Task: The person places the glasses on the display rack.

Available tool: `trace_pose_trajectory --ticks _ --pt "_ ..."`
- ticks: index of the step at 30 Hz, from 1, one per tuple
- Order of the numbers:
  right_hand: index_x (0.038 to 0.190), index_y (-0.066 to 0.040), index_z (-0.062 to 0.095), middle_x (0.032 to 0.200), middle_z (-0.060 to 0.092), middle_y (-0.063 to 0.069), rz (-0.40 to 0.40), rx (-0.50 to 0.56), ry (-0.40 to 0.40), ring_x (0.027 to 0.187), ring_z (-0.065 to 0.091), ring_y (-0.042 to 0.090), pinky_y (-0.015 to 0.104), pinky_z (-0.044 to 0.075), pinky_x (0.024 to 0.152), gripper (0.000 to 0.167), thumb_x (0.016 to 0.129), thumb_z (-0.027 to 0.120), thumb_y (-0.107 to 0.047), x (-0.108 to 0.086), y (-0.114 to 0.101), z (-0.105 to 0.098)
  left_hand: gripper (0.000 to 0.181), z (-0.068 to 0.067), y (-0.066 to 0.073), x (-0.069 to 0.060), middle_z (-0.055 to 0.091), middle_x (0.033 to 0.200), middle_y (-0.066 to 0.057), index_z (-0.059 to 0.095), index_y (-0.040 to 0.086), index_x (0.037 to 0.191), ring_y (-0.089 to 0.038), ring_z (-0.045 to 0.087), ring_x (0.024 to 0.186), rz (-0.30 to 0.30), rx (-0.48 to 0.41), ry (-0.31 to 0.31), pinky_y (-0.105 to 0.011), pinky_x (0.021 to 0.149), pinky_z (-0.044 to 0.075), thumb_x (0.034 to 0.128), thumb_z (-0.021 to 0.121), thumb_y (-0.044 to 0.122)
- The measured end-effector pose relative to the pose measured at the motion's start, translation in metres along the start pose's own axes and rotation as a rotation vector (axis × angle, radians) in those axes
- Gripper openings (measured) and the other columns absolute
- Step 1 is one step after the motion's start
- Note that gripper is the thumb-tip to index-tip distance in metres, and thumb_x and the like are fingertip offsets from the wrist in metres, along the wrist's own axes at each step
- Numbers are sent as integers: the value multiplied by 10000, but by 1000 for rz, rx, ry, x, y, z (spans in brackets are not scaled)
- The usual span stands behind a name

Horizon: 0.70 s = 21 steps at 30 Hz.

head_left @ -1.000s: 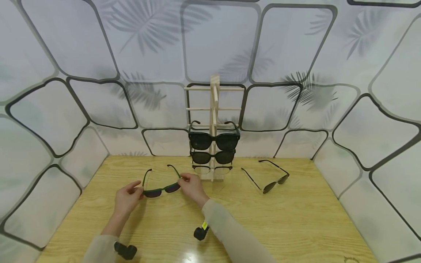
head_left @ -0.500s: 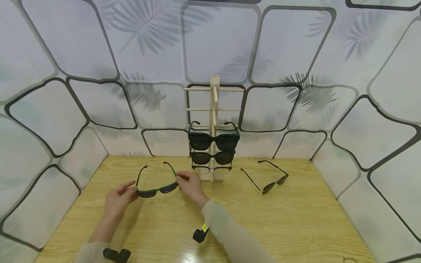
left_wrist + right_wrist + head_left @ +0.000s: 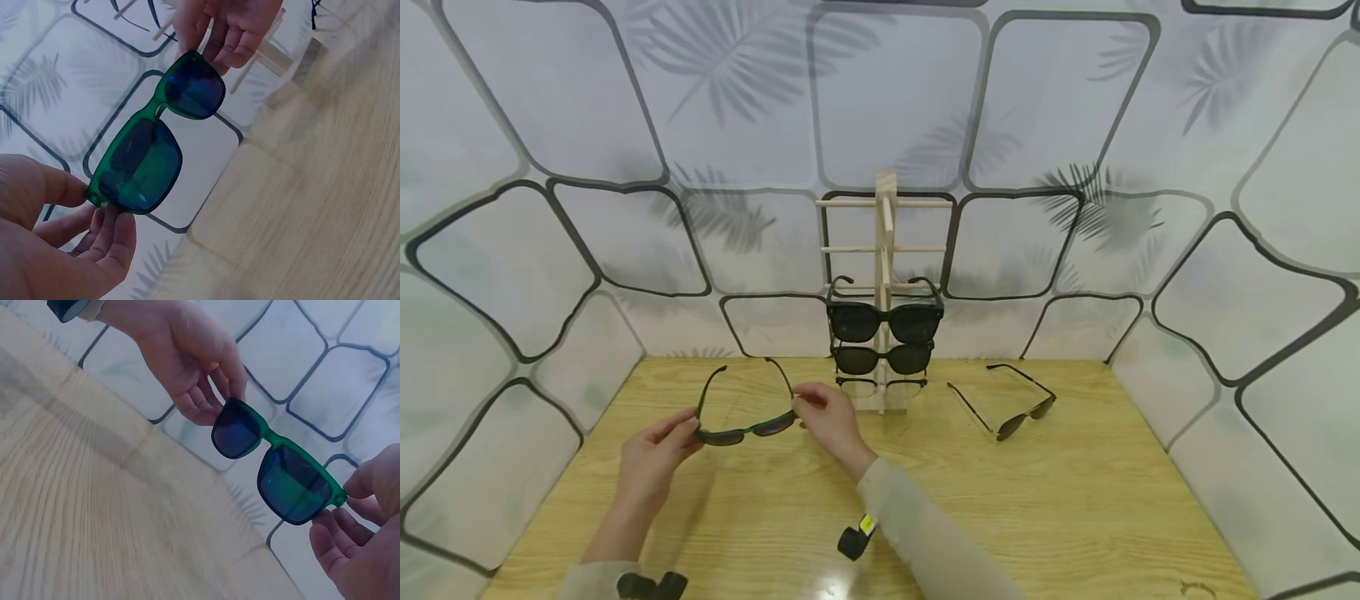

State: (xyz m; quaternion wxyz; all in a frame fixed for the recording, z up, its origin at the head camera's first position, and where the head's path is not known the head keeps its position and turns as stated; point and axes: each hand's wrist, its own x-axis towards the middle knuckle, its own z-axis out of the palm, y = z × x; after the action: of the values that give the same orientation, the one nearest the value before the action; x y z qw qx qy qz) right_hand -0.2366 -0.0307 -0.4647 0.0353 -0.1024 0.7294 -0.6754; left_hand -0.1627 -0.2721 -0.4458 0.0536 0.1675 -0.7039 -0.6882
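Green-framed sunglasses (image 3: 747,430) with dark, bluish lenses are held between both hands above the left part of the table, temples unfolded and pointing away. My left hand (image 3: 653,458) pinches the left hinge corner between thumb and fingers, as the sunglasses (image 3: 140,165) show up close in the left wrist view. At the opposite corner my right hand (image 3: 833,423) pinches the frame near the right hinge. The right wrist view shows the sunglasses (image 3: 294,484) tilted, with the right hand's fingertips (image 3: 340,522) under that corner.
A wooden glasses rack (image 3: 885,225) stands at the back middle. It bears black sunglasses (image 3: 883,322), a second dark pair (image 3: 882,359) and clear-lensed glasses (image 3: 880,387); its upper bars are bare. Another pair of sunglasses (image 3: 1011,425) lies unfolded on the wooden table (image 3: 1075,508). Patterned walls enclose the table.
Both hands keep their grip while the green sunglasses move left and slightly up. The left hand shifts farther left than the right. The rack and the other glasses stay put.
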Motion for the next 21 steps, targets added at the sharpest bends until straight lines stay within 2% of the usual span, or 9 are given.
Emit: trace_pose_trajectory --ticks 4,6,8,11,13,15,18,21 --pt "1233 -11 756 1113 747 163 -28 21 -23 892 728 162 492 651 828 259 1003 698 -115 -2 -9 -2 465 -2 5 -2 623 1133 113 558 -35 1476 10 721 929 -9 9 -14 -195 917 607 1069 636 177" --pt "1257 -17 747 1126 738 175 -42 36 -43 927 737 223 432 655 812 271 1010 697 -117 -5 -13 -4 517 -4 8 -3 638 1097 149 517 -61 1501 16 713 938 -10 9 -19 -187 920 603 1071 636 200" --pt "1288 -23 735 1150 731 179 -50 40 -64 959 736 257 355 648 794 294 1016 695 -127 -7 -17 -5 507 -5 11 -5 650 1064 177 538 -38 1497 25 706 938 -5 8 -20 -178 917 600 1073 636 220" --pt "1335 -30 713 1194 721 178 -57 36 -91 984 724 259 267 619 777 333 1021 696 -140 -11 -25 -8 351 -6 17 -7 678 1024 201 680 116 1395 22 710 938 1 -31 -12 -176 910 601 1064 651 229" --pt "1356 -45 706 1227 717 168 -63 20 -99 1008 713 230 254 609 795 353 1019 702 -152 -14 -32 -9 218 -5 22 -9 686 1020 215 763 233 1250 20 714 934 11 -62 -5 -179 906 603 1058 661 211" --pt "1377 -57 696 1258 712 160 -74 2 -108 1046 701 230 265 602 835 373 1018 705 -160 -16 -38 -12 178 -4 26 -11 700 1008 212 796 305 1108 10 721 926 20 -100 3 -180 893 607 1049 673 191" --pt "1394 -78 689 1284 711 141 -92 -22 -113 1103 691 248 282 593 882 388 1019 707 -175 -19 -48 -15 209 -3 33 -14 708 1007 206 800 342 998 6 727 908 41 -135 1 -175 873 610 1040 684 173" --pt "1403 -83 683 1284 715 127 -109 -30 -109 1116 691 255 298 592 907 395 1020 705 -177 -21 -56 -18 224 -1 40 -17 717 998 180 801 343 963 -3 732 894 63 -158 0 -171 856 612 1035 689 163"
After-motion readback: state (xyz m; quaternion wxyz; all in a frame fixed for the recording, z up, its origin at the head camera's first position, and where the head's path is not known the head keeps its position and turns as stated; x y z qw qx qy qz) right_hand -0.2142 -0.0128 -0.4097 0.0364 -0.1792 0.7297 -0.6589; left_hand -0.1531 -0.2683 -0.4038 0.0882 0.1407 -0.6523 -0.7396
